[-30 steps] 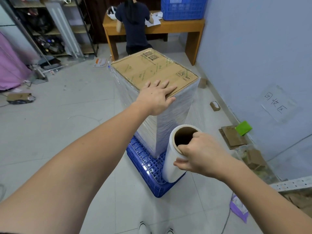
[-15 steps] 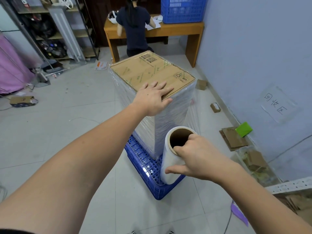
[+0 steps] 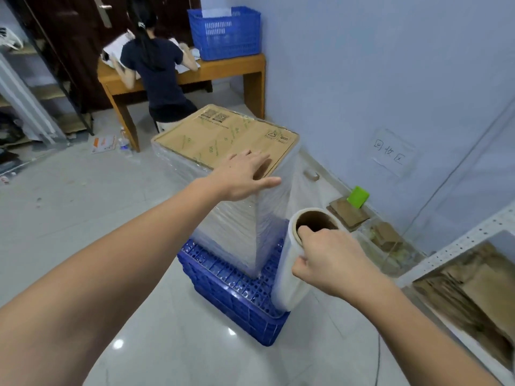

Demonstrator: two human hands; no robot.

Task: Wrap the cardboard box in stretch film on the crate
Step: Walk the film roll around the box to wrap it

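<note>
A tall cardboard box [image 3: 223, 135] stands on an overturned blue crate [image 3: 231, 291] on the floor, its sides covered in layers of clear stretch film. My left hand [image 3: 242, 176] lies flat with straight fingers on the near corner of the box top. My right hand [image 3: 326, 260] grips the top rim of the stretch film roll [image 3: 295, 263], thumb inside the brown core. The roll hangs upright beside the box's near right edge, and a sheet of film runs from it to that edge.
A person sits at a wooden desk [image 3: 223, 71] behind the box, with a blue basket [image 3: 225, 32] on it. Cardboard scraps and a green object [image 3: 358, 196] lie along the right wall. White metal shelving [image 3: 459, 246] stands at the near right; racks stand at the left.
The view has shifted to the right around the box. My left hand has slid toward the near right corner of the top. The roll stays in my right hand, close to the box edge.
</note>
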